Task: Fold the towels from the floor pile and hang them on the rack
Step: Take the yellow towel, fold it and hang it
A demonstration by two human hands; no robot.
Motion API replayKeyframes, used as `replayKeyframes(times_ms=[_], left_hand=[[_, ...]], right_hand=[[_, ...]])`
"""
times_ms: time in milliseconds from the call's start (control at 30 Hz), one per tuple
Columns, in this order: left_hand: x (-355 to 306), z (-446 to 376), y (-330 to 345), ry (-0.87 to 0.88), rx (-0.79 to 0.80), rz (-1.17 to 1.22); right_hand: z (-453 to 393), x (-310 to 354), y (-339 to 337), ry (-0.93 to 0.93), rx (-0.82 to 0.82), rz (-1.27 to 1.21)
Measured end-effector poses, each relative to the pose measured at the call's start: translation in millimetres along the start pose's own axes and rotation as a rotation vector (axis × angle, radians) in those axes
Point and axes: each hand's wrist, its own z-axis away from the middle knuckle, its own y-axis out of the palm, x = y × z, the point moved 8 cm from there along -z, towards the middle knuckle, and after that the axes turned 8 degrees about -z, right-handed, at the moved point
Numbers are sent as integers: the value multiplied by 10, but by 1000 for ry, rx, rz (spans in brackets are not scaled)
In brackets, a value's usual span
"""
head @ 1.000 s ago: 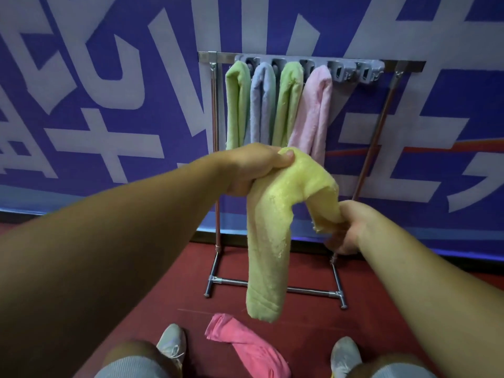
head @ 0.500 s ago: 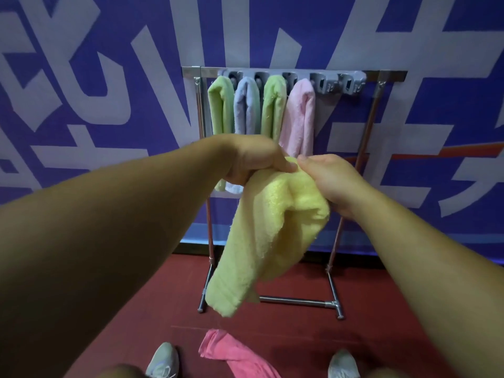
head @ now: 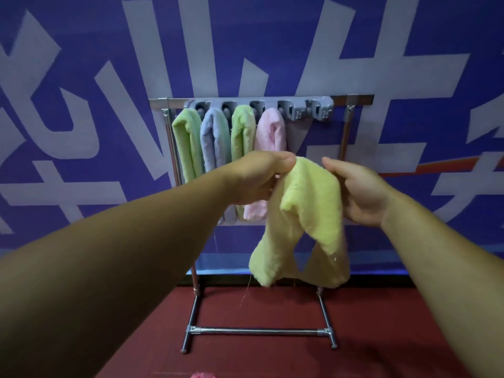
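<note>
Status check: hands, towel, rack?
Both hands grip yellow towel, left hand, right hand. Towel folded, unhung. Four towels on rack; right clips free.

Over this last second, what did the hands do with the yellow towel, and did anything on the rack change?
The right hand came up from the towel's low end to the top, beside the left hand, doubling the yellow towel so both ends hang down. The left hand kept its grip throughout. The four hung towels on the rack stayed as they were.
</note>
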Motion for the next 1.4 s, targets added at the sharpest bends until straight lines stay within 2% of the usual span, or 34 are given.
replayKeyframes(times_ms=[100,200,333,467,533,600,733,967,1167,1400], left_hand=[[-159,-261,185,19,54,24],[-225,-536,128,20,-58,-94],[-324,-849,92,37,-64,-235],[-473,-1191,-44,66,-192,-252],[-494,-1338,-139,77,-262,-279],[-499,-1480,-250,78,-308,-345],[-702,-1711,-559,101,-392,-642],[-1195,-2147,-975,186,-620,-1213],[-1101,-2432,-1120,154,-675,-1304],[-891,-2474,-1145,255,-721,-1259]], right_hand=[[-97,101,-112,-49,46,-47],[-247,237,-331,-174,-20,94],[-438,401,-517,-225,-82,266],[-783,654,-673,-355,-261,428],[-980,754,-738,-367,-345,477],[-1172,831,-728,-362,-363,644],[-1455,1084,-579,-447,-375,1038],[-1949,1567,-458,-652,-525,1391],[-2361,1599,-520,-568,-595,1521],[-2522,1460,-534,-526,-636,1586]])
